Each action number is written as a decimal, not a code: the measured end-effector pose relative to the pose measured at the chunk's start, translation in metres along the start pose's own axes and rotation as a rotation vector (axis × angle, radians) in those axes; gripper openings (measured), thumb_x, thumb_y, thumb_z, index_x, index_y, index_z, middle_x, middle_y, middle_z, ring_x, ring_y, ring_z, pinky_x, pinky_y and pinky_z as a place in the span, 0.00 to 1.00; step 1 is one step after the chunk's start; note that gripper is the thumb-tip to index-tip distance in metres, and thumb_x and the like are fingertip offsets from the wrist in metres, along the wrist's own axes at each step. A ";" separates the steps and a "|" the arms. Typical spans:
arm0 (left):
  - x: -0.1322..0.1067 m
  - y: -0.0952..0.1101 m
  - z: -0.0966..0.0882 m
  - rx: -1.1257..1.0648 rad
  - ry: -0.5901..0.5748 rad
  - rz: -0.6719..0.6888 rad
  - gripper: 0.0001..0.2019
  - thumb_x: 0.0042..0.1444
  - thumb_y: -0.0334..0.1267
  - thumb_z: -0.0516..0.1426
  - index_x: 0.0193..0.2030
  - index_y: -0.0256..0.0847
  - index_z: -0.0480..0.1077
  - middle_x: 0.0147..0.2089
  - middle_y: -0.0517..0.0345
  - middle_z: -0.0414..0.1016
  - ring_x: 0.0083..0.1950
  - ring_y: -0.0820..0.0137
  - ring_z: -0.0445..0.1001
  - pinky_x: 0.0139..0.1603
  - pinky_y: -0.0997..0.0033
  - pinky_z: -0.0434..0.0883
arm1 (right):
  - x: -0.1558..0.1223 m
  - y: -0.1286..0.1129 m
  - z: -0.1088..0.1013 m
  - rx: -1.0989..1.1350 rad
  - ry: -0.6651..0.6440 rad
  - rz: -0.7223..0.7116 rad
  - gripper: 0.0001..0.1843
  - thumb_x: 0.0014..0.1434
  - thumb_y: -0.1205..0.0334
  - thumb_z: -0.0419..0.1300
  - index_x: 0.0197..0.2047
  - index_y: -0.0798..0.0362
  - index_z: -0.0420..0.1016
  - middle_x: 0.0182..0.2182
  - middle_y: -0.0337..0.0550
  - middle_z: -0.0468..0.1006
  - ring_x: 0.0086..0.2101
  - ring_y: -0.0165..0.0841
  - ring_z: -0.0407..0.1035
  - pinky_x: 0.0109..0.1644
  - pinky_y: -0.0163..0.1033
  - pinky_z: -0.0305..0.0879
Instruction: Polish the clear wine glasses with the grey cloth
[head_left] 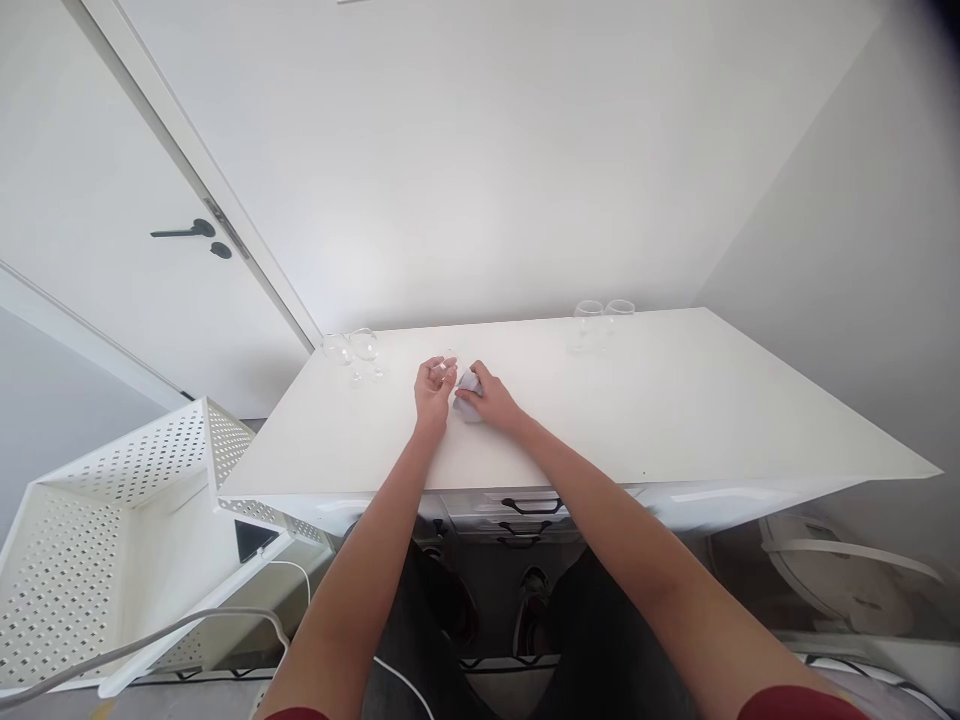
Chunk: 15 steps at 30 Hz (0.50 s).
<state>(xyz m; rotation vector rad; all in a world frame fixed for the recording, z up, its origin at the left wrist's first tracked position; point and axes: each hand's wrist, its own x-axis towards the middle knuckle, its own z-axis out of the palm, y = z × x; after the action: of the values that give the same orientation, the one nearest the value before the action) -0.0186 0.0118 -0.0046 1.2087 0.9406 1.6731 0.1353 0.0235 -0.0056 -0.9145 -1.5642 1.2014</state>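
My left hand is closed around a clear glass, mostly hidden by the fingers; its exact shape is hard to make out. Close beside it, my right hand grips a crumpled pale grey cloth near the glass. Both hands are over the middle of a white cabinet top. Toward its back left stand two stemmed wine glasses, one beside the other. Two more, a left one and a right one, stand at the back right.
White drawers with black handles are below the top's front edge. A white perforated rack stands at the left, with a grey cable across it. Behind the cabinet rises a white wall; a door with a black handle is at the left.
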 end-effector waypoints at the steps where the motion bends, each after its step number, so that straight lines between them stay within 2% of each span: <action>1: 0.000 0.001 0.000 0.004 0.018 0.003 0.25 0.58 0.53 0.68 0.57 0.45 0.71 0.60 0.45 0.79 0.62 0.57 0.77 0.64 0.51 0.70 | 0.000 0.000 0.003 -0.058 0.035 -0.017 0.21 0.55 0.45 0.71 0.42 0.45 0.66 0.28 0.34 0.69 0.32 0.35 0.64 0.36 0.39 0.62; 3: -0.001 0.002 -0.001 0.005 0.032 0.013 0.24 0.60 0.55 0.66 0.57 0.44 0.72 0.60 0.45 0.79 0.61 0.57 0.78 0.64 0.52 0.70 | 0.001 -0.002 0.005 -0.002 0.011 0.016 0.21 0.57 0.44 0.69 0.41 0.46 0.66 0.28 0.36 0.69 0.32 0.35 0.64 0.36 0.40 0.62; 6: -0.003 0.005 0.000 0.012 -0.007 0.043 0.24 0.64 0.60 0.60 0.55 0.42 0.74 0.59 0.43 0.80 0.59 0.56 0.79 0.62 0.52 0.71 | 0.001 -0.005 -0.001 0.303 -0.194 0.166 0.25 0.56 0.37 0.67 0.42 0.48 0.68 0.32 0.40 0.73 0.33 0.36 0.67 0.38 0.43 0.67; 8: -0.004 0.006 0.002 0.017 -0.048 0.065 0.24 0.65 0.60 0.59 0.55 0.42 0.74 0.59 0.43 0.80 0.59 0.56 0.79 0.61 0.52 0.71 | 0.001 -0.006 -0.005 0.390 -0.268 0.217 0.28 0.55 0.35 0.67 0.44 0.50 0.69 0.34 0.42 0.74 0.33 0.36 0.68 0.38 0.43 0.68; 9: -0.004 0.006 0.002 0.021 -0.052 0.073 0.25 0.64 0.60 0.60 0.56 0.42 0.74 0.59 0.43 0.80 0.59 0.56 0.79 0.62 0.52 0.71 | 0.000 -0.006 -0.005 0.354 -0.239 0.195 0.28 0.54 0.36 0.68 0.43 0.49 0.69 0.33 0.41 0.74 0.33 0.35 0.68 0.38 0.43 0.68; 13: -0.002 0.001 0.002 0.049 0.032 0.052 0.25 0.59 0.57 0.66 0.57 0.44 0.72 0.59 0.45 0.80 0.60 0.56 0.78 0.63 0.52 0.71 | 0.000 -0.003 0.003 0.034 0.035 0.039 0.22 0.53 0.45 0.72 0.40 0.46 0.67 0.29 0.35 0.71 0.32 0.34 0.65 0.36 0.39 0.64; 15: -0.001 -0.002 0.001 0.058 0.070 0.031 0.24 0.62 0.60 0.62 0.55 0.44 0.73 0.57 0.45 0.80 0.59 0.56 0.78 0.61 0.52 0.71 | 0.002 -0.003 0.006 0.089 -0.002 0.097 0.21 0.53 0.45 0.72 0.40 0.46 0.69 0.30 0.36 0.73 0.33 0.35 0.66 0.36 0.39 0.64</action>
<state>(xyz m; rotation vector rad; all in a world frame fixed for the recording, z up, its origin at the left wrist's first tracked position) -0.0173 0.0115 -0.0068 1.2157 1.0246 1.7327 0.1285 0.0229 -0.0031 -0.9397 -1.4698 1.3295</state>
